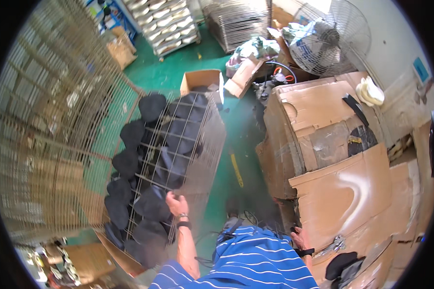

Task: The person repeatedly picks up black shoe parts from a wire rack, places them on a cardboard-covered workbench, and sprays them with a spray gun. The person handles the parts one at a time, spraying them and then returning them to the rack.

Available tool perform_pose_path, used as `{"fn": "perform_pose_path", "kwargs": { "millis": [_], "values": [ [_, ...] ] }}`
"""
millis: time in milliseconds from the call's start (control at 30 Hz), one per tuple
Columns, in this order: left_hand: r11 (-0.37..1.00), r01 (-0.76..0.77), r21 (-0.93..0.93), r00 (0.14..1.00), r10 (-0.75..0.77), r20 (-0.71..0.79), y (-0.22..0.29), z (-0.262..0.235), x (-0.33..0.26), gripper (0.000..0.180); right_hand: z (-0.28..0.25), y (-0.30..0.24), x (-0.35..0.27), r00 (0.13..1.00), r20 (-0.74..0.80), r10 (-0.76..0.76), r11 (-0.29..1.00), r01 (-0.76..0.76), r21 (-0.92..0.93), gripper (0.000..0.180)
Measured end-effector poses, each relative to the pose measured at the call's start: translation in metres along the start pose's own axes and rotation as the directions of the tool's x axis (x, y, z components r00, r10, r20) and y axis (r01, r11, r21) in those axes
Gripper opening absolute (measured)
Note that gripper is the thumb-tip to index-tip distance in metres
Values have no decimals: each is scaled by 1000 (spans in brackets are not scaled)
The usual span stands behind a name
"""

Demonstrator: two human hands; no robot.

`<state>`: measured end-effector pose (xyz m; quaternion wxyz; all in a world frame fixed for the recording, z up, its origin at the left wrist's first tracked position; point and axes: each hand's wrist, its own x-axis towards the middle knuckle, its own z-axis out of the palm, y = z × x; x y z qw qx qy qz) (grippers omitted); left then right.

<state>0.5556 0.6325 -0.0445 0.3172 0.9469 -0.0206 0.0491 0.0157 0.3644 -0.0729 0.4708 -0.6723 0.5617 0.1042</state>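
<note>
My left hand (178, 206), a watch on its wrist, reaches to the right side of a wire rack (196, 148). Its fingers are curled at the rack's edge, against a dark, rounded, cap-like piece (152, 202); whether they grip the piece or a wire cannot be made out. Several similar dark pieces (125, 163) lie in rows on and along the rack. Low on the right, my right hand (301, 238), with a black wrist band, is closed beside the cardboard. Something dark shows at its fingers, too small to name.
Cardboard sheets (342, 197) and a large carton (318, 108) stand on the right, one sheet marked with a whitish curve. A big wire-caged fan (330, 36) is behind them. A tall wire rack (58, 120) fills the left. A small open box (202, 78) sits beyond the pieces.
</note>
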Motion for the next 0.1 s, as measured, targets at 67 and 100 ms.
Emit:
{"fn": "perform_pose_path", "kwargs": {
  "millis": [67,100],
  "values": [
    [982,155,-108,906,-97,412,56,6,-1,49,9,11,-9,995,-96,10,996,-1,87,63],
    [987,124,-103,905,-70,419,65,9,3,49,9,22,-11,996,-89,29,992,-17,124,62]
  ]
}}
